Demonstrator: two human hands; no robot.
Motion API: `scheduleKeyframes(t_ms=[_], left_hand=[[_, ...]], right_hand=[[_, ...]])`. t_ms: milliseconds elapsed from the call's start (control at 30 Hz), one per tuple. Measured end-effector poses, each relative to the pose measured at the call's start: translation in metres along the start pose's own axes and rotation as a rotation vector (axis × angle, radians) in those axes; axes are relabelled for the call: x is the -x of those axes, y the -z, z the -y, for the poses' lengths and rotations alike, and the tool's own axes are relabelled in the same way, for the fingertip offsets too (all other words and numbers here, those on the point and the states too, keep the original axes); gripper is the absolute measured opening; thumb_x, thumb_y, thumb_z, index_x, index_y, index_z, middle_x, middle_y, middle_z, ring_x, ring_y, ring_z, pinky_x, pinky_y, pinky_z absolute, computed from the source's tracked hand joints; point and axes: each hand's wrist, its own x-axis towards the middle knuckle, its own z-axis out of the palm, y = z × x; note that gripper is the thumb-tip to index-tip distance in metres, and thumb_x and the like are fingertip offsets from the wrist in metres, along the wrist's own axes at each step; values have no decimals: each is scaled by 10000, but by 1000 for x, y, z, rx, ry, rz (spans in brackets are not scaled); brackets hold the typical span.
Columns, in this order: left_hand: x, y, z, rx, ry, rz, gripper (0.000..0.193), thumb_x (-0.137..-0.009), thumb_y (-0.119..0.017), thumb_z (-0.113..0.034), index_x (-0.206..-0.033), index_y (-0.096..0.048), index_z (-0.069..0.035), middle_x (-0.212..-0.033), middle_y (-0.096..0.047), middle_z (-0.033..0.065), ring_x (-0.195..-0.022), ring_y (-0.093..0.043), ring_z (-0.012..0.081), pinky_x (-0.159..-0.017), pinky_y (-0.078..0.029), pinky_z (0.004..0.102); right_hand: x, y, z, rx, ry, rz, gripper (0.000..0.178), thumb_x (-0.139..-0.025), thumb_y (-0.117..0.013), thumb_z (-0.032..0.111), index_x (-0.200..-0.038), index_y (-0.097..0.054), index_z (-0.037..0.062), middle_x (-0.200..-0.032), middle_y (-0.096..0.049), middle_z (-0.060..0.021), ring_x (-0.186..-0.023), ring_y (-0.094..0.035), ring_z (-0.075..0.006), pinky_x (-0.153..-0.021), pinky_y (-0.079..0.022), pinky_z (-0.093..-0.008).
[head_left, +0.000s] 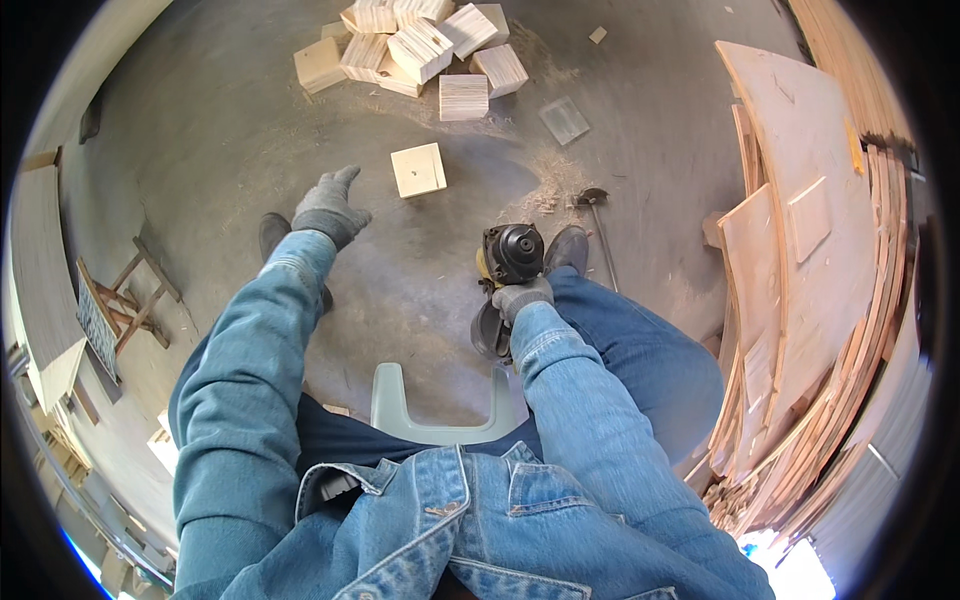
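Observation:
My right hand point(523, 296), in a grey glove, is wrapped round the handle of a black and yellow power tool point(514, 252). The tool has a round black cap facing up and is held low in front of my right knee; its underside is hidden. My left hand point(332, 205), also gloved, reaches forward over the floor with its fingers stretched out and holds nothing. Nearest to it, on the right and apart from it, lies a pale square wooden block point(418, 170) with a small dark mark on its top.
Beyond the single block lies a heap of layered wooden blocks point(421, 50). A hammer point(603, 240), sawdust point(555, 185) and a clear flat plate point(564, 121) lie on the floor. Plywood sheets point(815, 215) are stacked at right. A wooden stool point(128, 295) stands left; a pale plastic seat point(445, 434) is under me.

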Motion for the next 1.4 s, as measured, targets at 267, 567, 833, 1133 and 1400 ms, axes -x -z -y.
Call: scheduleKeyframes(t_ms=[267, 567, 833, 1133, 1400], left_hand=[[-56, -82, -29, 177, -52, -99, 1081, -666, -879, -284, -1574, -301, -184, -1571, -354, 188, -1396, -451, 384, -1141, -434, 439], [-96, -97, -24, 98, -61, -69, 998, -689, -776, -190, -1575, -317, -222, -1612, -322, 117, -1413, -443, 330, -1170, -408, 406], [-104, -99, -20, 166, -140, -154, 888, -700, -770, -229, -1508, -416, -127, -1549, -410, 169, -1380, -468, 355, -1135, -434, 408], [-114, -131, 25, 1244, 267, 454, 476, -835, -729, -442, -1112, -707, -55, -905, -694, 125, -713, -656, 226, -712, -548, 382], [-106, -152, 26, 1497, 473, 616, 583, -880, -661, -583, -1077, -632, -35, -826, -644, 141, -672, -637, 262, -696, -531, 473]], right_hand=[[-4, -14, -21, -1061, -92, -58, 222, -927, -468, 160, -1037, -624, 47, -634, -607, -110, -475, -573, -248, -440, -444, -399], [79, 18, 60, -384, -161, -211, 200, -806, -662, 58, -1004, -656, 28, -818, -667, -74, -695, -626, -192, -613, -495, -345], [74, 23, 61, -105, -161, -153, 341, -804, -675, 127, -1136, -655, 49, -1048, -697, -78, -970, -638, -197, -825, -494, -327], [75, 22, 70, -275, -149, -222, 151, -716, -710, -43, -849, -650, -4, -624, -651, -99, -475, -608, -199, -437, -476, -351], [71, 19, 64, -290, -165, -256, 151, -714, -704, -56, -842, -642, -6, -606, -628, -90, -455, -588, -195, -420, -464, -350]])
